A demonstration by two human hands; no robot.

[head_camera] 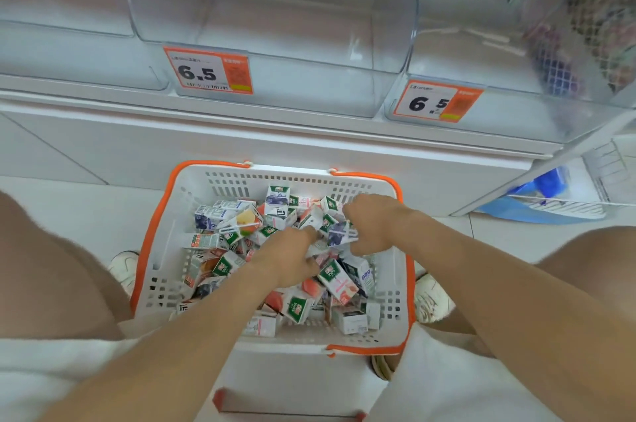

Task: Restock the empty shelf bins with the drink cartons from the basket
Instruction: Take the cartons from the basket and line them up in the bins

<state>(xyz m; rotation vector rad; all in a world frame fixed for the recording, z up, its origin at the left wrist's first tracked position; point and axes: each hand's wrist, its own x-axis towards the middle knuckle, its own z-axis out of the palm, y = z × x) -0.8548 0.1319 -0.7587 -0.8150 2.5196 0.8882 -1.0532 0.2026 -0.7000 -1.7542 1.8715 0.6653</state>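
A white basket [161, 249] with orange handles sits on the floor between my knees, filled with several small drink cartons [339, 282] lying in a jumble. Both hands are down inside it. My left hand [285, 258] rests on the pile in the middle, fingers curled into the cartons; what it holds is hidden. My right hand [373, 227] grips a purple-and-white carton [339, 232] at the basket's right side. Above, clear plastic shelf bins [275, 25] stand with nothing in them, each with an orange 6.5 price tag [208, 70].
A white cabinet front [241, 149] runs under the bins, just behind the basket. A wire rack [585, 8] with goods is at the upper right, and a blue bag [547, 191] lies on the floor at the right. My shoes flank the basket.
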